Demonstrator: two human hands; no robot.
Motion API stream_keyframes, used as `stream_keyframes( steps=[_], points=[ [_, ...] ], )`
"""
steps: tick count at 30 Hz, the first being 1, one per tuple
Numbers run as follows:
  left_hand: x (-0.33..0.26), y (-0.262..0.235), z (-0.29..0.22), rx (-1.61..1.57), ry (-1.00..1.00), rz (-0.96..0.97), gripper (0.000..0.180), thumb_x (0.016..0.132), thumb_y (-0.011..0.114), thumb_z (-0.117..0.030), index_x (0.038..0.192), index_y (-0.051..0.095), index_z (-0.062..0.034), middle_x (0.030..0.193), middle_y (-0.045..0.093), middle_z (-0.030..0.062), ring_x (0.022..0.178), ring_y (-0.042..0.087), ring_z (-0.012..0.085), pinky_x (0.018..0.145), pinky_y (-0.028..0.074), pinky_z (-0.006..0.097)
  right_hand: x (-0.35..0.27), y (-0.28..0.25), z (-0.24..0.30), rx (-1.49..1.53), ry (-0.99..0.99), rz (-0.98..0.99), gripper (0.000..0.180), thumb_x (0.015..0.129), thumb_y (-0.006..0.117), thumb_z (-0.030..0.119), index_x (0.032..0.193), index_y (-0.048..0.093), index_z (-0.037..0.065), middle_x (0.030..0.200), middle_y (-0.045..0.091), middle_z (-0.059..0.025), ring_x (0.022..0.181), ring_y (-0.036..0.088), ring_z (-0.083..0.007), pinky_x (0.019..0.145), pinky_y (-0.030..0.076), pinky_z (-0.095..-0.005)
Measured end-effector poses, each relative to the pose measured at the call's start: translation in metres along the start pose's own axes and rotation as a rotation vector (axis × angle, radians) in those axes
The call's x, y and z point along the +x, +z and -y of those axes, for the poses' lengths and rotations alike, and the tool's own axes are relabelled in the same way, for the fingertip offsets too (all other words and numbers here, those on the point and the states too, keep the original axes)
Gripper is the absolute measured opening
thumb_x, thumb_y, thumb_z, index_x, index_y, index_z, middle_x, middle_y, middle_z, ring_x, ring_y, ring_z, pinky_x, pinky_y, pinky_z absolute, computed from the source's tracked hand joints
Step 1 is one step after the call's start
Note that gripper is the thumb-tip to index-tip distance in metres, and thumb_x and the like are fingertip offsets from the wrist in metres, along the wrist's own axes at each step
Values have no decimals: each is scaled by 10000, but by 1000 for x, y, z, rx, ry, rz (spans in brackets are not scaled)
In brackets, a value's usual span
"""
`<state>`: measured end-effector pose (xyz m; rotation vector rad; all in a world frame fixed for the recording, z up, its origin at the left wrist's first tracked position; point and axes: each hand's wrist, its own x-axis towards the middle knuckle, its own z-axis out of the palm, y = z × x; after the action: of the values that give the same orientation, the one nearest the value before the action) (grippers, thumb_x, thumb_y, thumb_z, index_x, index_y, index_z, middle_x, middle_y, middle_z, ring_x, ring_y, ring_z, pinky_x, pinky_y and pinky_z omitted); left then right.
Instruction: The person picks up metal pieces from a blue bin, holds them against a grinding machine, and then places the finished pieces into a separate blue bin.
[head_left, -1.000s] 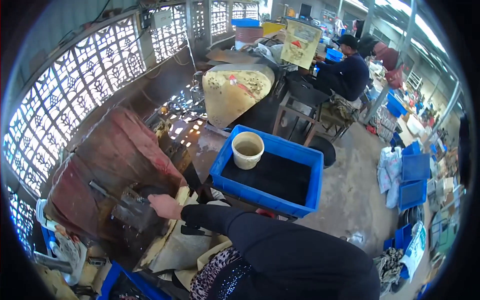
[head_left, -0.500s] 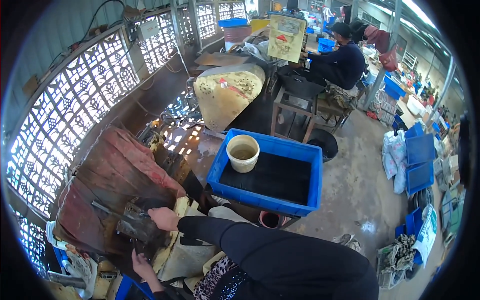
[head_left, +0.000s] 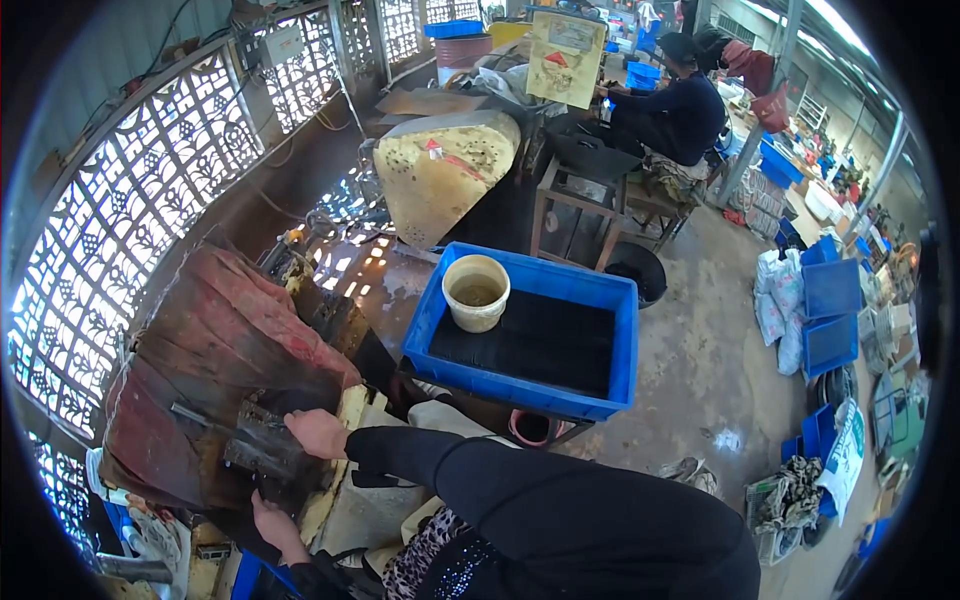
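Note:
A dark, greasy metal machine (head_left: 255, 450) stands at the lower left under a worn red cloth cover (head_left: 215, 330). My right hand (head_left: 315, 432), in a long black sleeve, lies closed over a metal part on the machine's top right. My left hand (head_left: 268, 515) reaches up from below and touches the machine's underside; its fingers are hidden against the dark metal. A yellowish foam pad (head_left: 340, 460) lies beside the machine, under my right wrist.
A blue plastic crate (head_left: 620, 330) with a dark sheet and a cream bucket (head_left: 476, 292) of murky liquid stands at the centre. A patterned window grille (head_left: 120, 230) lines the left. Another person (head_left: 675, 110) sits at the back by a metal stand. Blue bins and bags lie at the right.
My left hand has come up from below to the machine's underside. My right hand stays on the metal part. The view has tilted slightly downward and to the left.

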<state>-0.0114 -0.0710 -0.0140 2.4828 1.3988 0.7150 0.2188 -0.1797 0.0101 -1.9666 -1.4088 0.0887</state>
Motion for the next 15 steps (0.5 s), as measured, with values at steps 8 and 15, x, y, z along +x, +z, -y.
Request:
stream_keyframes(
  steps=[8, 15],
  points=[
    [-5, 3, 2, -134, -47, 33, 387, 840, 506, -39, 1217, 593, -9, 947, 660, 260, 867, 628, 419, 759, 479, 462, 2, 4, 0, -18, 7, -15, 241, 726, 588, 59, 951, 526, 3, 900, 612, -198, 839, 638, -364, 715, 525, -431],
    [-5, 2, 0, -72, -29, 1, 393, 825, 506, -32, 1205, 588, 23, 983, 647, 285, 918, 611, 446, 790, 475, 471, 3, 0, -4, 25, 37, 4, 204, 780, 586, 77, 954, 517, -6, 863, 623, -216, 835, 645, -364, 706, 516, -449]
  ],
)
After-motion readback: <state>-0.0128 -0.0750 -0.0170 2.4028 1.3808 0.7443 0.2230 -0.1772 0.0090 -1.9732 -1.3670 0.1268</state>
